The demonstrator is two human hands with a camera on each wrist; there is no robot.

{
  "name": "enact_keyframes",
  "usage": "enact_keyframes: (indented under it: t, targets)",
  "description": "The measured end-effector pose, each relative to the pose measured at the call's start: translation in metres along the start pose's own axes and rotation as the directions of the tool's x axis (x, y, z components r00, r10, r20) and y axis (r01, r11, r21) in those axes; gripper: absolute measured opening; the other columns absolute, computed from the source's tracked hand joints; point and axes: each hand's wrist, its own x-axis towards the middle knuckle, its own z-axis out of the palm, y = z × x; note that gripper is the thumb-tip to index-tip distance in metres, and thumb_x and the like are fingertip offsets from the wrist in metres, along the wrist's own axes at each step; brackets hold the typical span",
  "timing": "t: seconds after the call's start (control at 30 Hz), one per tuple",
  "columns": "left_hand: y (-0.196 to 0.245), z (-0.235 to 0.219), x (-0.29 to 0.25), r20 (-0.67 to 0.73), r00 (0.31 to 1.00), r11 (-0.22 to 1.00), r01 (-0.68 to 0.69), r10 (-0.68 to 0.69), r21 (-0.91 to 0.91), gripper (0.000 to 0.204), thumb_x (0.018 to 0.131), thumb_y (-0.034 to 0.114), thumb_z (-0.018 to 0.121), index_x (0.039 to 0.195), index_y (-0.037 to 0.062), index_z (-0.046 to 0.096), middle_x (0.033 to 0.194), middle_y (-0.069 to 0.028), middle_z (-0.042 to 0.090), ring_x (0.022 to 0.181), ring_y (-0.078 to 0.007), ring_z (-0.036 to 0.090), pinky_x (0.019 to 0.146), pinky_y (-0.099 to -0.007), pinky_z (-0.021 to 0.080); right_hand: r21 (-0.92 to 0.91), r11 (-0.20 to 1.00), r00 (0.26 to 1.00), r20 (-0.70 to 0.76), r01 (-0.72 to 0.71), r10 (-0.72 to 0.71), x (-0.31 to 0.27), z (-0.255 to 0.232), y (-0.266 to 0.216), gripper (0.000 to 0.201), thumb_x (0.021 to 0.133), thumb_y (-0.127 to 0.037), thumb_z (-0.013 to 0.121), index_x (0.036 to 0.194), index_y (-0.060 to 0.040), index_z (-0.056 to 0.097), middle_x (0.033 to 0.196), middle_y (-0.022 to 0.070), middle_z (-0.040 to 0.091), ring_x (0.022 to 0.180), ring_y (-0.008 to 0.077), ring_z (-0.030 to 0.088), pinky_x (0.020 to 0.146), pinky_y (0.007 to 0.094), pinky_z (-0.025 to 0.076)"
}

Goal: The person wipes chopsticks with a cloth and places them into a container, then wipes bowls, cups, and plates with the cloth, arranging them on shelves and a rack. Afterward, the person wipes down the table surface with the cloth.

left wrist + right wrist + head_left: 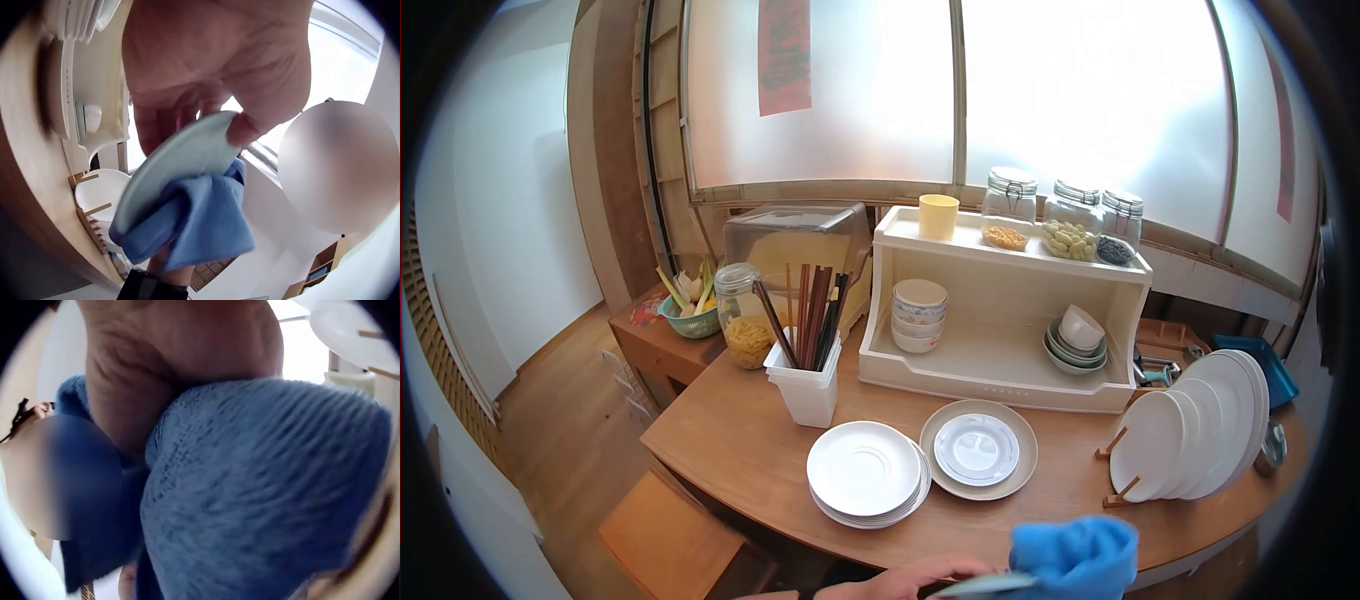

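plate (187, 147), pale green, is tilted between both hands, by the near edge of the desk (740, 440). left hand (212, 56) pinches its rim, the thumb on one face and the other fingers curled behind, barely parted. right hand (181, 350) grips a blue cloth (212, 215) against the plate; the cloth hides most of its fingers. beyond them sit a stack of white plates (862, 468) and, just beside it, a smaller dish (977, 448) on a beige plate (1027, 450). white plates stand upright in a wooden rack (1122, 498) to the right.
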Motion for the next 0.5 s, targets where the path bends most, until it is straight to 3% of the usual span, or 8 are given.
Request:
enact_keyframes:
  t: [0.03,0.1,0.17,0.23,0.3,0.37,0.43,0.5]
  targets:
    - [0.005,-0.006,0.003,0.250,0.968,0.992,-0.050,0.020,0.114,0.035,0.088,0.011,0.060,0.119,-0.0041,0.054,0.111,-0.0178,0.059,0.102,-0.0279,0.058,0.090,-0.0355,0.044,-0.038,0.999,1.000,-0.001,0.016,-0.016,-0.001,0.000,-0.001,0.018,0.070,-0.007,0.069,0.088,-0.0049,0.065,0.079,0.0068,0.064,0.076,0.0169,0.058,0.078,0.0316,0.045]
    - [0.006,0.002,-0.002,0.162,0.986,0.998,0.033,-0.041,0.049,0.035,0.085,0.010,0.060,0.117,-0.0038,0.056,0.110,-0.0183,0.061,0.100,-0.0289,0.060,0.088,-0.0355,0.046,0.000,1.000,1.000,-0.011,-0.011,0.011,0.002,-0.001,-0.007,0.018,0.070,-0.006,0.069,0.088,-0.0048,0.065,0.079,0.0069,0.063,0.075,0.0167,0.058,0.078,0.0312,0.045]
    - [0.020,0.009,0.003,-0.050,0.983,0.980,-0.173,0.178,0.102,0.030,0.085,0.008,0.057,0.112,-0.0032,0.059,0.104,-0.0167,0.063,0.095,-0.0277,0.062,0.084,-0.0350,0.047,0.062,0.995,0.995,-0.057,-0.077,0.081,0.008,-0.001,-0.009,0.018,0.070,-0.005,0.068,0.087,-0.0045,0.064,0.078,0.0070,0.063,0.074,0.0164,0.058,0.076,0.0305,0.045]
    - [0.011,0.028,-0.013,-0.161,0.984,0.996,-0.081,0.075,-0.032,0.032,0.085,0.010,0.058,0.114,-0.0021,0.057,0.107,-0.0160,0.061,0.098,-0.0256,0.059,0.087,-0.0348,0.045,0.131,0.981,0.984,-0.087,-0.143,0.155,0.012,-0.001,-0.012,0.017,0.070,-0.004,0.068,0.086,-0.0043,0.064,0.078,0.0072,0.063,0.073,0.0160,0.058,0.075,0.0299,0.045]
    - [0.005,0.044,-0.018,-0.375,0.922,0.964,-0.181,0.097,-0.196,0.036,0.086,0.014,0.061,0.119,-0.0005,0.053,0.113,-0.0156,0.059,0.105,-0.0237,0.056,0.092,-0.0349,0.042,0.216,0.954,0.967,-0.107,-0.206,0.233,0.015,0.001,-0.017,0.017,0.069,-0.003,0.067,0.086,-0.0040,0.064,0.077,0.0073,0.063,0.072,0.0156,0.058,0.073,0.0292,0.045]
    - [-0.001,0.040,-0.020,-0.335,0.932,0.971,-0.193,0.135,-0.145,0.042,0.086,0.012,0.061,0.125,0.0003,0.048,0.121,-0.0145,0.054,0.112,-0.0218,0.051,0.097,-0.0348,0.038,0.299,0.917,0.943,-0.119,-0.265,0.311,0.017,0.003,-0.023,0.016,0.069,-0.002,0.067,0.085,-0.0038,0.063,0.076,0.0074,0.063,0.071,0.0153,0.058,0.072,0.0285,0.046]
    - [-0.001,0.030,-0.019,-0.188,0.982,0.976,-0.044,0.003,-0.212,0.042,0.086,0.007,0.059,0.126,-0.0004,0.047,0.124,-0.0129,0.052,0.114,-0.0208,0.050,0.099,-0.0349,0.037,0.377,0.871,0.911,-0.136,-0.315,0.388,0.021,0.003,-0.026,0.016,0.069,-0.001,0.066,0.085,-0.0036,0.063,0.076,0.0075,0.063,0.070,0.0149,0.058,0.070,0.0278,0.046]
    - [-0.006,0.005,-0.010,0.153,0.983,0.923,0.146,-0.096,-0.357,0.043,0.087,0.006,0.059,0.128,-0.0019,0.047,0.124,-0.0133,0.053,0.116,-0.0220,0.050,0.099,-0.0349,0.037,0.450,0.816,0.871,-0.145,-0.364,0.469,0.024,0.002,-0.028,0.016,0.069,0.000,0.066,0.084,-0.0033,0.063,0.075,0.0077,0.062,0.069,0.0145,0.058,0.069,0.0271,0.046]
